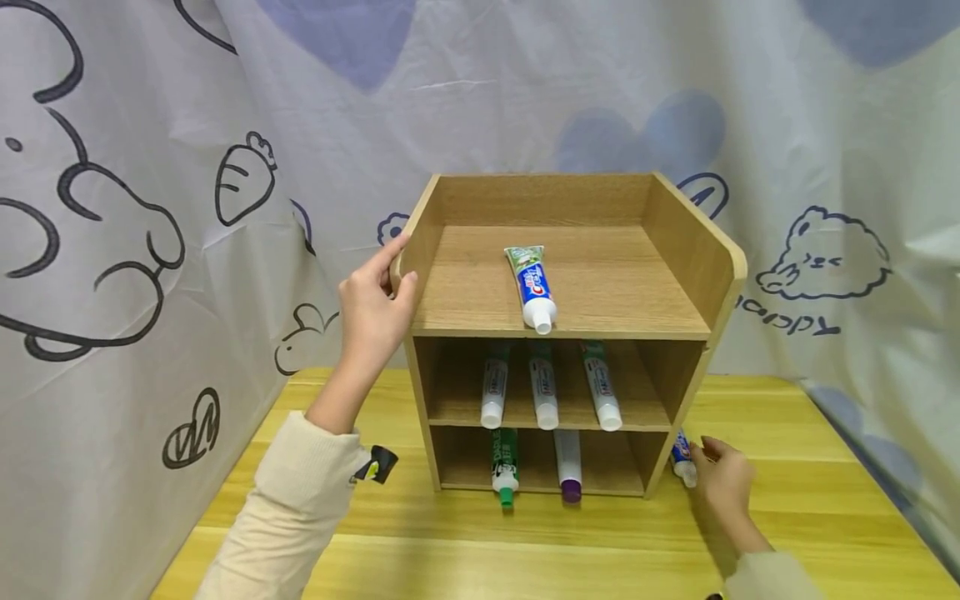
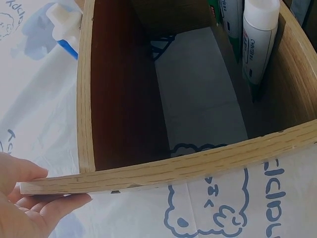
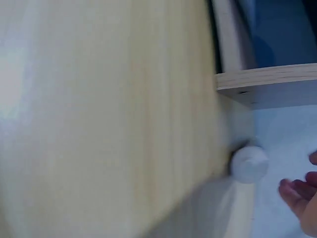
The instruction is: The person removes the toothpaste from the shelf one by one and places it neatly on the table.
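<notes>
A three-level wooden shelf unit (image 1: 693, 250) stands on a yellow wooden table (image 1: 795, 508). My left hand (image 1: 393, 271) grips the front top corner of its left side wall; in the left wrist view the thumb and fingers (image 2: 29, 208) pinch that wooden edge (image 2: 188, 166). A blue-and-white toothpaste tube (image 1: 681, 457) lies on the table beside the unit's right foot. My right hand (image 1: 716, 471) is right next to it. In the right wrist view the fingertips (image 3: 297, 191) sit a little apart from the tube's white cap (image 3: 249, 163), holding nothing.
One Crest tube (image 1: 532, 287) lies on the top tray, three tubes (image 1: 543, 387) on the middle shelf, and two (image 1: 506, 467) on the bottom, caps forward. A white cartoon-print curtain (image 1: 150, 250) hangs close on the left, back and right.
</notes>
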`<state>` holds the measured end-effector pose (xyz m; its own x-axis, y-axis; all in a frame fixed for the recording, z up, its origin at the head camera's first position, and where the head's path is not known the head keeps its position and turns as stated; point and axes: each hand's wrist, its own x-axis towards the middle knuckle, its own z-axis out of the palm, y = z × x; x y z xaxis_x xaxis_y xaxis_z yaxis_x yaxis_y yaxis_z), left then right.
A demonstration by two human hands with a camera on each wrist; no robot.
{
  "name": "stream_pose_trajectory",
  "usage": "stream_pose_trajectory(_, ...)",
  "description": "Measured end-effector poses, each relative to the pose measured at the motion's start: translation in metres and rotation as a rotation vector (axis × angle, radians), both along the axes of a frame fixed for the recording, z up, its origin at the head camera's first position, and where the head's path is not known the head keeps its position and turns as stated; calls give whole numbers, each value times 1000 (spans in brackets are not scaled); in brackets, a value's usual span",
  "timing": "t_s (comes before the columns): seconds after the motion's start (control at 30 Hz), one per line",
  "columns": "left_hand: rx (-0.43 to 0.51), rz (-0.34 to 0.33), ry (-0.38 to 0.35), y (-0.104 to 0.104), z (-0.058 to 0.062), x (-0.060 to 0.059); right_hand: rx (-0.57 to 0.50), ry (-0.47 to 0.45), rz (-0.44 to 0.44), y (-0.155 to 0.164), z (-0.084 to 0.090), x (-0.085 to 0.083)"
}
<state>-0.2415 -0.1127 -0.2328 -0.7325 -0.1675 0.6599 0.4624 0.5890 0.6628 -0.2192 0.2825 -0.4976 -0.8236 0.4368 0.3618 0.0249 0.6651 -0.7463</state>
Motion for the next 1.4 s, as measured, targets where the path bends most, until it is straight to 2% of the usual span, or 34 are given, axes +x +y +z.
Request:
stream_pose_trajectory(0.13,-1,2,-6,0,1,0,19,243,-85,0,15,1)
stream_pose_trajectory(0.2,-3,-1,-13,1,1,1,-1,316,-116,-1,24,3)
stream_pose_trajectory(0.5,-6,4,-35,1,3,3,-154,538,-189,4,64,7)
stream_pose_trajectory(0.73,-12,0,-36,0,2,3,-213,574,-187,2,90,11)
stream_pose_trajectory(1.07,-25,-12,-19,2,1,1,-170,639,-161,-1,127,15)
stream_pose_trajectory(1.4,-29,-5,-9,1,2,2,-186,768,-37,-9,173,20)
